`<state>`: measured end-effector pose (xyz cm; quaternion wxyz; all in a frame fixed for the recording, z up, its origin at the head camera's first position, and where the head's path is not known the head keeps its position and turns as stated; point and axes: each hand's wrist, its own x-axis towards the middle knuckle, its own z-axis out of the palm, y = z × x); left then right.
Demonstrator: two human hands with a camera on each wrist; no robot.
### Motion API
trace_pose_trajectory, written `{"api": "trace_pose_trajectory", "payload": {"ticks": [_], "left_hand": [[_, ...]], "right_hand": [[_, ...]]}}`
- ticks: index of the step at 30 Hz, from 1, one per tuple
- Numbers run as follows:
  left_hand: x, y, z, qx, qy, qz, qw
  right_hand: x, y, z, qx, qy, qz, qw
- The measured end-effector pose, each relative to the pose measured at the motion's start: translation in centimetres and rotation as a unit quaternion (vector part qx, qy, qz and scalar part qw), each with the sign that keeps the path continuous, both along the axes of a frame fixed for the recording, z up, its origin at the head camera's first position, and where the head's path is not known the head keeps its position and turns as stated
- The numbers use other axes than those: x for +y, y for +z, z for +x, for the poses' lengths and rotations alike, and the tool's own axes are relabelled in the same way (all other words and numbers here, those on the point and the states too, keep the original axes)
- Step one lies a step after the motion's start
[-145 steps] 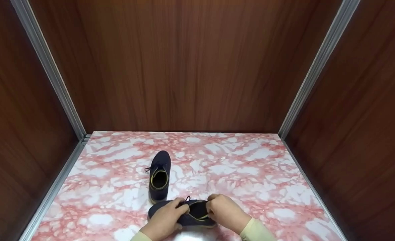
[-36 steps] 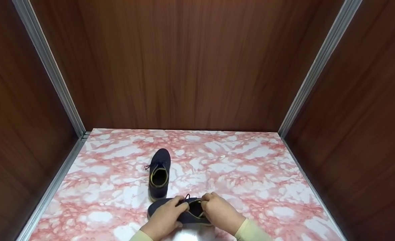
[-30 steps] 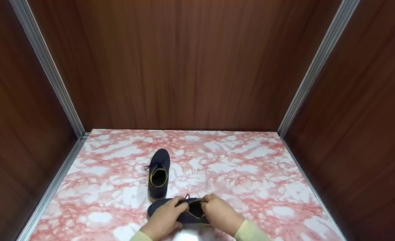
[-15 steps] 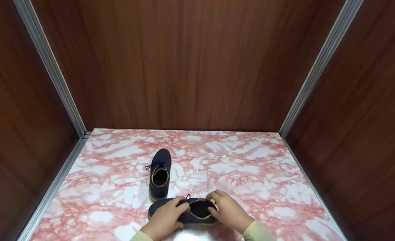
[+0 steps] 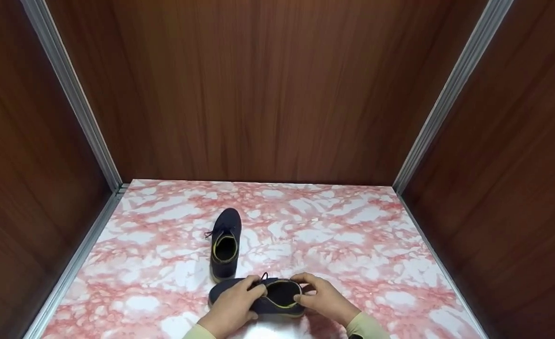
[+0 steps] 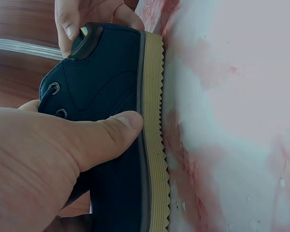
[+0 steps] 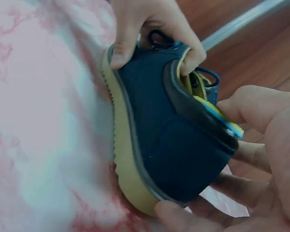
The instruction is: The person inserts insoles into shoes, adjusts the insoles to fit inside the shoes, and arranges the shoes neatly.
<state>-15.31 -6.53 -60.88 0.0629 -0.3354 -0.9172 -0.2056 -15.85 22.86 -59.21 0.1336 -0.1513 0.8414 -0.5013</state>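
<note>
A navy lace-up shoe (image 5: 271,309) with yellow trim and a cream ridged sole lies sideways on the table, toe to the left. My left hand (image 5: 234,301) grips it across the laces, its thumb (image 6: 123,126) pressed on the near side above the sole. At the heel, my right hand (image 5: 323,299) holds the shoe, thumb at the collar and fingers around the back. In the right wrist view a yellow and blue strip (image 7: 216,112) sticks up at the collar. The matching shoe (image 5: 226,225) stands just beyond, toe pointing away, its lace tied.
The table top (image 5: 352,254) has a red and white marbled surface. Brown wood panels (image 5: 258,94) rise at the back and both sides, with grey metal posts (image 5: 77,94) at the corners.
My right hand has moved from pinching inside the opening to the right, onto the heel collar, and its fingers have spread. The left hand keeps its grip; the other shoe stays put.
</note>
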Motion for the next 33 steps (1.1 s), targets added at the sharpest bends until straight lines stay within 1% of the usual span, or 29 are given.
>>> {"api": "trace_pose_trajectory", "payload": {"ticks": [3,6,12,16,18,22,25,30,31,33], "left_hand": [[0.0,-0.1,0.0,0.008,0.001,0.0,1.0],[0.1,-0.1,-0.1,0.008,0.005,-0.002,1.0],[0.1,0.0,0.0,-0.016,0.003,-0.006,0.9999],[0.1,0.1,0.1,-0.011,0.006,-0.01,0.9999],[0.1,0.1,0.1,-0.006,0.009,-0.011,0.9999],[0.1,0.1,0.0,-0.007,0.008,-0.01,0.9999],[0.1,0.1,0.0,-0.011,0.003,-0.009,0.9999],[0.1,0.1,0.0,-0.024,0.0,-0.014,0.9996],[0.1,0.2,0.0,-0.025,0.0,-0.015,0.9996],[0.0,0.3,-0.1,-0.026,0.002,-0.017,0.9995]], "right_hand": [[0.0,-0.3,0.0,0.012,0.004,0.001,0.9999],[0.0,-0.6,0.0,0.021,0.004,-0.006,0.9997],[-0.5,-0.9,0.1,0.017,-0.012,-0.02,0.9996],[-0.9,-0.8,0.0,0.034,-0.022,-0.005,0.9992],[-1.1,-0.7,0.1,0.045,-0.025,0.009,0.9986],[-1.3,-0.4,0.1,0.061,-0.03,0.034,0.9971],[-1.4,-0.4,0.1,0.053,-0.041,0.032,0.9972],[-1.4,-0.4,0.0,0.003,-0.062,-0.016,0.9979],[-1.4,-0.4,0.0,-0.002,-0.063,-0.023,0.9977],[-1.4,-0.4,-0.2,0.004,-0.063,-0.023,0.9977]]}}
